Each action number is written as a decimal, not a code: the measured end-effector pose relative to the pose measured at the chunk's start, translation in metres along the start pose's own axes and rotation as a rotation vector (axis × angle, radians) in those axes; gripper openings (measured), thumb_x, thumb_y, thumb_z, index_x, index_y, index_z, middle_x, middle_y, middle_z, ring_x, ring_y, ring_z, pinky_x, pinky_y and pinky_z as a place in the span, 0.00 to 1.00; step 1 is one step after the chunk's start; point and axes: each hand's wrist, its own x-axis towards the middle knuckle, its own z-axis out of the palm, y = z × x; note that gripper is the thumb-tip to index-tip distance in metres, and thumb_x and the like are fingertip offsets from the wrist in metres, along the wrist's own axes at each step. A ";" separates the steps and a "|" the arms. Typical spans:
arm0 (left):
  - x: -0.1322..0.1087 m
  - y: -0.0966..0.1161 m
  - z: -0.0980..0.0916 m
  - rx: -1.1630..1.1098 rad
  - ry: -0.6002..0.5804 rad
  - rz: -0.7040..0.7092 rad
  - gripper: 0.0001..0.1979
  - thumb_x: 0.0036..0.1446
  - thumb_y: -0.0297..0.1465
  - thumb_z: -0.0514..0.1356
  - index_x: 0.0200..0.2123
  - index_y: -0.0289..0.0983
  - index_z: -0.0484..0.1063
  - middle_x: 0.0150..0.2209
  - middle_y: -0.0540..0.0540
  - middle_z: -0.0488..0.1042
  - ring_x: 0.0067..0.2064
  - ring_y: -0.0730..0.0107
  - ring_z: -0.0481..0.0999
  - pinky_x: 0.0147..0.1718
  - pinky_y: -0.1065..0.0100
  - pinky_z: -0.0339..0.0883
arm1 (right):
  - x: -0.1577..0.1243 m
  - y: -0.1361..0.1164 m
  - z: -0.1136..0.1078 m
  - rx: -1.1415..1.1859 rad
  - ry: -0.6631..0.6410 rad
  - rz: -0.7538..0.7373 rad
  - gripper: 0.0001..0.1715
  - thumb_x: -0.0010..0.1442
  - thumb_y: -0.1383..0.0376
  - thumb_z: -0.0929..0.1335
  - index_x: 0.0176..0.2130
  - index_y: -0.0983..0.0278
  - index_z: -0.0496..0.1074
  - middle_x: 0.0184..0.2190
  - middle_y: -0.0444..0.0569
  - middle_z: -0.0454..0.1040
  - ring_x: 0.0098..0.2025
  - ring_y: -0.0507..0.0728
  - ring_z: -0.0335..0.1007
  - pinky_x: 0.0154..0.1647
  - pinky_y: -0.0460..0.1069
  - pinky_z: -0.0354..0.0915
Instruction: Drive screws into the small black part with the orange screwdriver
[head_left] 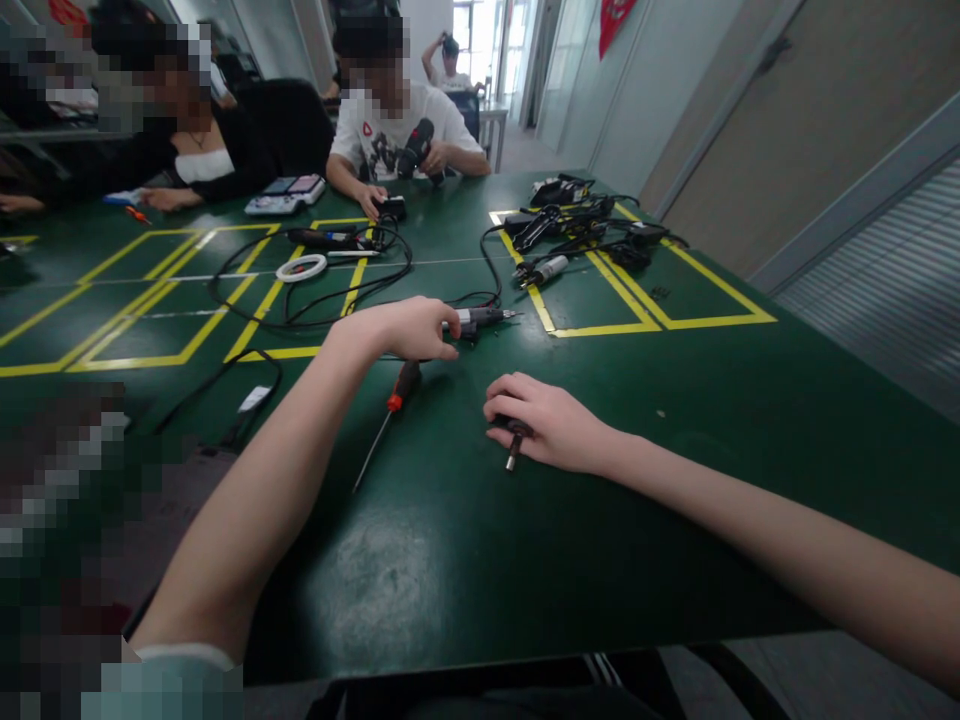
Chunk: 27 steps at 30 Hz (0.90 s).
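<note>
My left hand reaches over the table with its fingers curled over the rear of a grey and black electric screwdriver, whose thin tip points right. Just below that hand lies a screwdriver with a black and red handle, its long blade slanting toward me. Closer to me on the right, my right hand is closed around a small dark-handled tool with a short metal shaft pointing down toward the table. Its fingers hide most of the handle.
Black cables loop beyond my left hand, around a white ring. Several black corded tools pile up at the back right, inside yellow tape. Across the green table, a person holds a dark power drill.
</note>
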 end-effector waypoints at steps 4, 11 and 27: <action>0.002 0.000 0.002 -0.020 0.018 0.027 0.26 0.61 0.43 0.61 0.59 0.40 0.76 0.46 0.45 0.84 0.43 0.63 0.81 0.38 0.71 0.65 | -0.019 0.019 -0.018 -0.021 -0.015 0.119 0.08 0.70 0.64 0.64 0.42 0.60 0.73 0.47 0.56 0.77 0.46 0.64 0.75 0.45 0.59 0.74; 0.004 0.000 0.004 -0.059 0.035 0.042 0.23 0.62 0.43 0.61 0.57 0.40 0.76 0.44 0.46 0.84 0.42 0.65 0.80 0.37 0.71 0.65 | -0.071 0.062 -0.053 -0.077 0.100 0.366 0.06 0.65 0.60 0.66 0.38 0.57 0.73 0.42 0.56 0.78 0.43 0.67 0.76 0.44 0.63 0.73; 0.006 0.059 0.036 -0.220 -0.218 0.384 0.14 0.50 0.32 0.75 0.38 0.37 0.76 0.31 0.53 0.80 0.31 0.73 0.76 0.29 0.73 0.61 | -0.140 0.093 -0.101 -0.014 0.332 1.097 0.04 0.54 0.63 0.70 0.33 0.58 0.70 0.40 0.59 0.76 0.41 0.63 0.72 0.45 0.59 0.69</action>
